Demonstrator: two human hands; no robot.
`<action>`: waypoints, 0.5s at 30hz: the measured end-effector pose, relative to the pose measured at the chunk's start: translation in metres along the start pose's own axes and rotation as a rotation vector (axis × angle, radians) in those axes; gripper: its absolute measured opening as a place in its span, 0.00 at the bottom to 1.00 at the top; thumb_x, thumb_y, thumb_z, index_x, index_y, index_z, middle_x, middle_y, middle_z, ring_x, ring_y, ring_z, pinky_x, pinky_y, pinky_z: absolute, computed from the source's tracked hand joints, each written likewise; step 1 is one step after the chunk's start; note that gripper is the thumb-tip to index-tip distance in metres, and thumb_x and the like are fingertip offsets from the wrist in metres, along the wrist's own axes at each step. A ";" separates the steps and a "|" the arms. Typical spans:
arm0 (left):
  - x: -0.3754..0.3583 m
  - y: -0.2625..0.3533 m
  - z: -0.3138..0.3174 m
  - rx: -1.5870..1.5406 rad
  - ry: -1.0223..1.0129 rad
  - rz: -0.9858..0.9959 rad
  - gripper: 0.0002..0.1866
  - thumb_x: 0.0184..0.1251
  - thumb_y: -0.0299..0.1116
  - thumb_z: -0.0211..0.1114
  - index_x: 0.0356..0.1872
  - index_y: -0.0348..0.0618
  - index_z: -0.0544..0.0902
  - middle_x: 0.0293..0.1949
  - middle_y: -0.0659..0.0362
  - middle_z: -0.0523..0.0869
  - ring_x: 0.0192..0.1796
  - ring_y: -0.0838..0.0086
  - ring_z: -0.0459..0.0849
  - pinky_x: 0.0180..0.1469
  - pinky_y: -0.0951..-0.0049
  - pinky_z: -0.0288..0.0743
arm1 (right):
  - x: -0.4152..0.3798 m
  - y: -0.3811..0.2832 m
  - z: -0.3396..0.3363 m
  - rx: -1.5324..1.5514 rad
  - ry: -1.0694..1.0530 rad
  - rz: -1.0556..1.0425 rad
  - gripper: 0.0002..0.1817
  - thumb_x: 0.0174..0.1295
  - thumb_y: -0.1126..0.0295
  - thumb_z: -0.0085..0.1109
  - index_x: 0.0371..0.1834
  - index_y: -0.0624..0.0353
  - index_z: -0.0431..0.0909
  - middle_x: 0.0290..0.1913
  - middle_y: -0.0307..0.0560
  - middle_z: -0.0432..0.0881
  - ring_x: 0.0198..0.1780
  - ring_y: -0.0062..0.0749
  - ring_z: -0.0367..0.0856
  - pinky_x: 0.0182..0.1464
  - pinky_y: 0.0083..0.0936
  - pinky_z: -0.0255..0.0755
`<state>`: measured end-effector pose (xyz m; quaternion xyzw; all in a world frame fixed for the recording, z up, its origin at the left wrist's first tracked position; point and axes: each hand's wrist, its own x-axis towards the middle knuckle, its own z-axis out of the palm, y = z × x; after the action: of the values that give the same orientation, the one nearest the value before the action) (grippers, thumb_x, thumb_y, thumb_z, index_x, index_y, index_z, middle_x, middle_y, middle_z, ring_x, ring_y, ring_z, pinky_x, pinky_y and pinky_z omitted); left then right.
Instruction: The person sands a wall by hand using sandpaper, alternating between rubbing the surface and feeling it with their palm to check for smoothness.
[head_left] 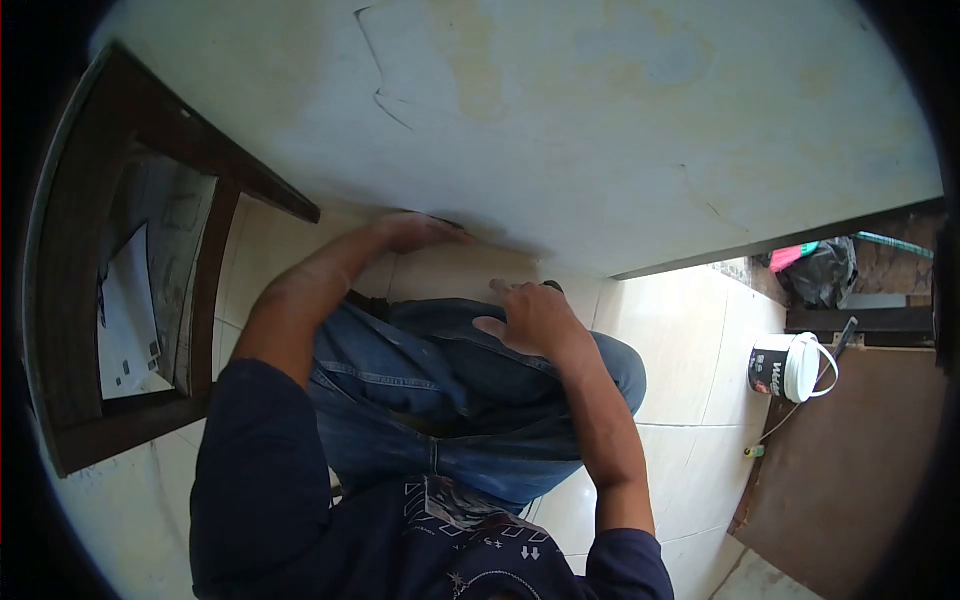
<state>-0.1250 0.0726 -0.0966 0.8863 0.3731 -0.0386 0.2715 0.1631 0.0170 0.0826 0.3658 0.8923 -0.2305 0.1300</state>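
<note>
The wall point(600, 130) rises at twelve o'clock, its base running roughly nine to three. Your left grip point(425, 232), nearer, lies along that base; whether it holds anything, I can't tell. Your right grip point(535, 318) hangs loosely spread over your jeans point(618, 375), seemingly empty.

"What's near the middle?"

"The bare left hand point(425, 232), left of centre, is at the foot of a stained off-white wall point(560, 110). The bare right hand point(538, 316), thumb spread, is over blue denim jeans point(400, 370) mid-frame."

"And the sides?"

"A dark brown wooden frame point(75, 280) at far left; a white plastic bucket point(801, 368) with a black label point(769, 371) at right."
</note>
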 end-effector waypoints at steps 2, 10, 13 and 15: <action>-0.033 0.001 -0.027 -0.100 -0.097 -0.123 0.34 0.71 0.21 0.45 0.77 0.60 0.62 0.77 0.65 0.64 0.75 0.75 0.65 0.79 0.70 0.57 | 0.000 0.005 0.002 -0.007 0.051 -0.011 0.34 0.65 0.45 0.60 0.59 0.66 0.75 0.38 0.60 0.87 0.45 0.54 0.87 0.48 0.43 0.79; -0.173 -0.038 -0.031 0.178 -0.154 -0.489 0.31 0.74 0.31 0.47 0.77 0.44 0.58 0.80 0.60 0.57 0.81 0.72 0.53 0.82 0.69 0.44 | -0.001 -0.010 -0.007 0.024 0.064 -0.084 0.34 0.64 0.45 0.62 0.61 0.65 0.74 0.39 0.62 0.86 0.45 0.55 0.86 0.48 0.45 0.79; -0.193 -0.046 -0.006 0.959 -0.341 -0.239 0.33 0.73 0.38 0.49 0.76 0.38 0.58 0.80 0.56 0.56 0.81 0.69 0.51 0.82 0.62 0.44 | -0.003 -0.013 -0.011 0.017 0.017 -0.056 0.35 0.63 0.45 0.63 0.64 0.63 0.74 0.42 0.63 0.86 0.47 0.58 0.86 0.52 0.45 0.78; -0.183 -0.013 -0.021 0.845 -0.286 -0.174 0.33 0.73 0.40 0.51 0.75 0.36 0.60 0.78 0.54 0.60 0.80 0.66 0.55 0.81 0.58 0.46 | -0.003 -0.014 -0.013 0.031 -0.006 -0.023 0.35 0.63 0.46 0.64 0.65 0.62 0.74 0.44 0.63 0.86 0.48 0.59 0.85 0.54 0.46 0.77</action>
<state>-0.2679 -0.0260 -0.0347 0.8706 0.3565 -0.3319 -0.0696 0.1540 0.0132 0.0997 0.3570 0.8923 -0.2469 0.1245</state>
